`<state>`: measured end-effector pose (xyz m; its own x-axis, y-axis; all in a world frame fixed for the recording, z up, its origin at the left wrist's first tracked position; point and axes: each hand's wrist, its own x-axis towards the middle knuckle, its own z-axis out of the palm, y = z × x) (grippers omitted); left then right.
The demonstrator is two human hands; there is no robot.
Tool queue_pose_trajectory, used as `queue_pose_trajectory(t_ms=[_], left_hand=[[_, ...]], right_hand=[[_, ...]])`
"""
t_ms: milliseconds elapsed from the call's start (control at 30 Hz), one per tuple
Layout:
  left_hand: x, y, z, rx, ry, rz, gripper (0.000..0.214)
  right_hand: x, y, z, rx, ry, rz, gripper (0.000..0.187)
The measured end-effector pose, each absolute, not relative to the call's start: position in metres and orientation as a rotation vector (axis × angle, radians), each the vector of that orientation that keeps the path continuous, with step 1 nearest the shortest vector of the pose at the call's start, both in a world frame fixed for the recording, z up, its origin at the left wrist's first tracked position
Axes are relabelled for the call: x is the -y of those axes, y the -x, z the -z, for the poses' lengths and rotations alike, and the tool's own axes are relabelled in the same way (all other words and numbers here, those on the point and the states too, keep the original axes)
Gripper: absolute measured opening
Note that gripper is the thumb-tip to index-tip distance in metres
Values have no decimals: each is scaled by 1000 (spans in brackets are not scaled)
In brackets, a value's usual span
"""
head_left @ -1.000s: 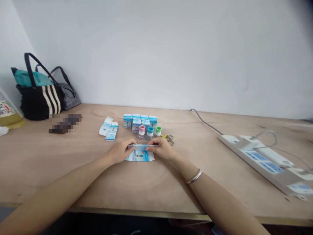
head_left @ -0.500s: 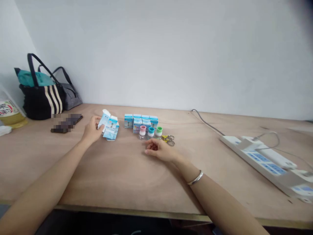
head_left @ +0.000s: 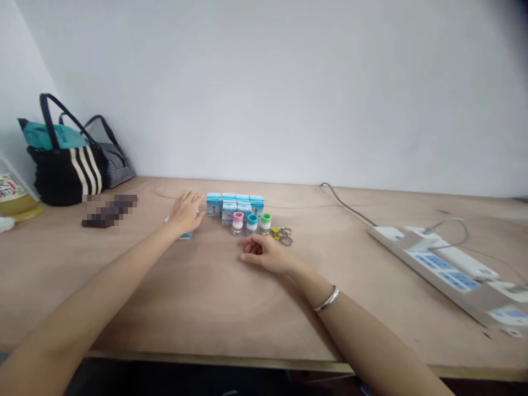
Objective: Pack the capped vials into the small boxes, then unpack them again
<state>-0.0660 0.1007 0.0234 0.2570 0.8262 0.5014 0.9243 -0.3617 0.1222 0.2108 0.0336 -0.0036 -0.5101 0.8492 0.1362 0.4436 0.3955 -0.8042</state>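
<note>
My left hand [head_left: 186, 213] lies over the flattened blue-and-white cartons [head_left: 185, 236], its fingers stretched out and spread. It hides most of them. Loosely curled, my right hand [head_left: 264, 253] rests on the table with the thumb apart from the fingers and nothing in it. Just beyond it stand three small clear bottles in a row, with a pink cap [head_left: 238, 218], a blue cap [head_left: 252, 220] and a green cap [head_left: 266, 220]. Yellow-bladed scissors [head_left: 282, 235] lie to their right. Behind the bottles, several upright small blue-and-white boxes [head_left: 214, 204] stand close together.
On the left are a dark phone [head_left: 109, 212], a black striped bag [head_left: 66, 176], a grey striped bag [head_left: 119, 164] and a bottle of yellow liquid [head_left: 16, 201]. A white power strip [head_left: 445, 275] with plugs and cables lies on the right of the wooden table [head_left: 214, 308].
My left hand has let go of the upper flattened carton and moved slightly right, now spread over the cartons. My right hand keeps its place by the bottles. The view has shifted slightly.
</note>
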Motion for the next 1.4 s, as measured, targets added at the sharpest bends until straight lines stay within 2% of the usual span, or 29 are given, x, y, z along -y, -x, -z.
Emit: queue_pose_trajectory(t_ms=[100, 200, 433, 700, 767, 867, 1033, 1233, 1333, 1400], left_hand=[[-130, 50, -27, 1595, 2431, 718, 52], [-145, 45, -29, 1588, 2481, 712, 48], [-97, 58, -45, 1578, 2406, 854, 45], [-18, 31, -27, 1390, 2880, 1182, 46], [-10, 21, -18, 1334, 2899, 1198, 41], [-4, 13, -6, 1287, 2873, 1271, 39], [-2, 11, 6, 1357, 2834, 1461, 48], [0, 8, 12, 1416, 2844, 1631, 63], [2, 6, 13, 1370, 2910, 1635, 73], [3, 4, 14, 1315, 2912, 1661, 80]], right_hand=[[-33, -211, 4, 2130, 1086, -987, 40], [-32, -212, 5, 2147, 1081, -972, 39], [-33, -211, 3, 2175, 1085, -944, 39], [-21, -203, -11, 2119, 883, -725, 71], [-19, -200, -12, 2118, 820, -685, 69], [-18, -197, -14, 2118, 783, -614, 57], [-18, -194, -19, 2119, 769, -512, 39], [-15, -192, -29, 2127, 829, -367, 27], [-16, -189, -30, 2037, 956, -326, 39], [-19, -186, -28, 1958, 1016, -438, 39]])
